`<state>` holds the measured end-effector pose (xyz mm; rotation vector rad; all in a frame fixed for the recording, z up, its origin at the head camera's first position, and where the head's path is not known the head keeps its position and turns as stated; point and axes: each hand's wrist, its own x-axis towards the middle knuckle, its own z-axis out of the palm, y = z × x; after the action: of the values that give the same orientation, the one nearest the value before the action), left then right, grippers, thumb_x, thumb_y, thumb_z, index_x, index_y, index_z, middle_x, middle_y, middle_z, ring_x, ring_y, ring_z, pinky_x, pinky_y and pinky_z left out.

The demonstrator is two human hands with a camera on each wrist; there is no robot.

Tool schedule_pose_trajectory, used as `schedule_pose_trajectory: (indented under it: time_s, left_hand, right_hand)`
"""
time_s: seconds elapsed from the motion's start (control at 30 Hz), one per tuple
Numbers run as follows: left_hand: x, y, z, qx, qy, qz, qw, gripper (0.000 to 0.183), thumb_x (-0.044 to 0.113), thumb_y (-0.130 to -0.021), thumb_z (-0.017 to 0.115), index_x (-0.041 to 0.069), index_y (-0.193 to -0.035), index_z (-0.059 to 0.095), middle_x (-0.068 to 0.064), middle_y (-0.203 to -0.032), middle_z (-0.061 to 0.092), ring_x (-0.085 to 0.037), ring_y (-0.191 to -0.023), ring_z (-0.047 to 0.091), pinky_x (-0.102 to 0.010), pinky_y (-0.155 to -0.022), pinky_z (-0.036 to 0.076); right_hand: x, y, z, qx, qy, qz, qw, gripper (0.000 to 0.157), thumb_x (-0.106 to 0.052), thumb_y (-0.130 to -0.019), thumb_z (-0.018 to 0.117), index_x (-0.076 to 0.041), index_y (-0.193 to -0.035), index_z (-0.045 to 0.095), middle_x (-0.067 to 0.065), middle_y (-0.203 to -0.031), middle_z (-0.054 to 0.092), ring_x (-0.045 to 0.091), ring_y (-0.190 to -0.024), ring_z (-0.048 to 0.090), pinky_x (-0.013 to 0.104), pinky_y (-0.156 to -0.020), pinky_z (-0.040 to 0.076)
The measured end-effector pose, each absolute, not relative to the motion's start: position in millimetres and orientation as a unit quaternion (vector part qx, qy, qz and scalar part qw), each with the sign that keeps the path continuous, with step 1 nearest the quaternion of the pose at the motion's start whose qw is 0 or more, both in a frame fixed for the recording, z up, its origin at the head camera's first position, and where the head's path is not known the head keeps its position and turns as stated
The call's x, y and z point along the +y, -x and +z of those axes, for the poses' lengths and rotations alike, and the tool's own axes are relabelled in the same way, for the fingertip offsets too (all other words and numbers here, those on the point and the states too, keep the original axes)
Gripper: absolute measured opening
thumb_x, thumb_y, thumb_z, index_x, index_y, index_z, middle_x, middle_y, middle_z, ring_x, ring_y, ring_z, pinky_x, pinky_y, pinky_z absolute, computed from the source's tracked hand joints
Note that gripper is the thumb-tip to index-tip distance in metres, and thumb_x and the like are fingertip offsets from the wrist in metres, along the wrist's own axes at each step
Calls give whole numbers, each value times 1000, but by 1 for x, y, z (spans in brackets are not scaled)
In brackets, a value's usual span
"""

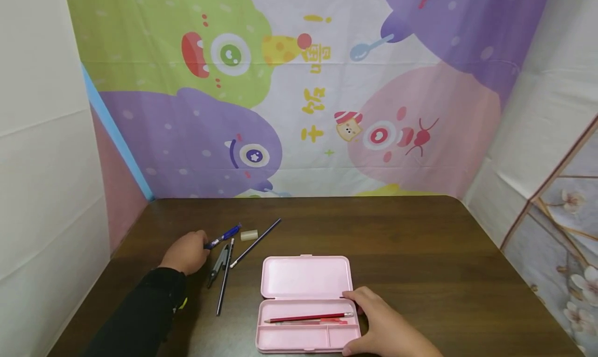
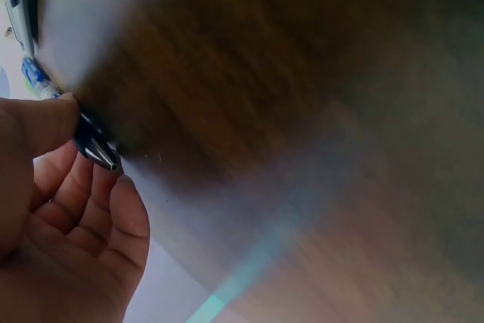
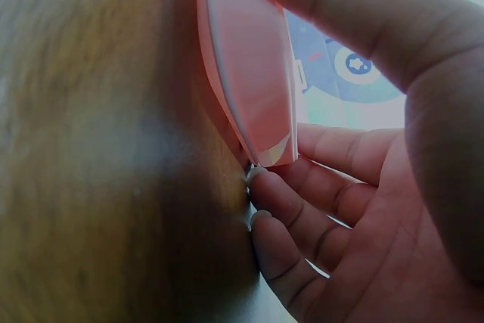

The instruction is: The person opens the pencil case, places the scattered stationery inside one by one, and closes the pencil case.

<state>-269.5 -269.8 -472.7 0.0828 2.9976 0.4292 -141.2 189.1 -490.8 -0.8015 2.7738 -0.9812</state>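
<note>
My left hand (image 1: 186, 253) pinches a blue pen (image 1: 228, 234) by one end, at the left of the table in the head view. Up close in the left wrist view, the pen's metal tip (image 2: 106, 158) pokes out past the thumb and fingers. A pink pencil case (image 1: 306, 277) lies with its lid folded back. My right hand (image 1: 385, 323) grips its right side, thumb at the near corner and fingers at the far one. Inside the long compartment lie a red pencil (image 1: 308, 318) and a clear pen with red parts (image 1: 334, 321).
Beside the left hand lie a grey drawing compass (image 1: 217, 268) and a dark pencil (image 1: 225, 282). Farther back are a second dark pencil (image 1: 258, 242) and a pale eraser (image 1: 249, 235). A cartoon-printed cloth (image 1: 308, 175) hangs behind the brown table (image 1: 420, 243).
</note>
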Motion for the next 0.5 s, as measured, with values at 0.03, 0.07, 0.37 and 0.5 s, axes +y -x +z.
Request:
schedule_pose_trajectory:
  time_s: [0.03,0.07,0.37,0.5]
  left_hand:
    - [-270,270,-473,988,-26,143,59,18,11,-91,64,0,-106,59,-9,-92,60,-22,-81,56,-44,-75,48]
    - [-270,270,-473,987,-25,143,62,18,10,-92,63,0,-106,58,-9,-92,60,-22,-80,55,-44,-74,48]
    - [-270,272,-469,990,-28,112,75,19,8,-92,62,0,-109,60,-8,-93,60,-22,-78,54,-43,-74,49]
    - [-272,270,-466,994,-49,77,65,21,7,-90,62,-1,-110,62,-10,-95,61,-22,-81,56,-44,-75,50]
  right_hand:
    - [189,141,-491,908,264,-322,45,93,-60,-61,83,-15,-135,50,-8,-121,49,10,-107,50,35,-94,46]
    - [189,141,-491,908,266,-322,44,93,-60,-61,83,-14,-135,51,-8,-121,49,10,-107,50,34,-94,46]
    - [188,141,-490,910,262,-318,44,92,-58,-61,84,-14,-135,51,-8,-121,49,9,-107,51,34,-94,46]
    - [188,140,-490,910,255,-321,54,92,-58,-61,84,-15,-135,50,-8,-122,49,10,-108,51,35,-94,46]
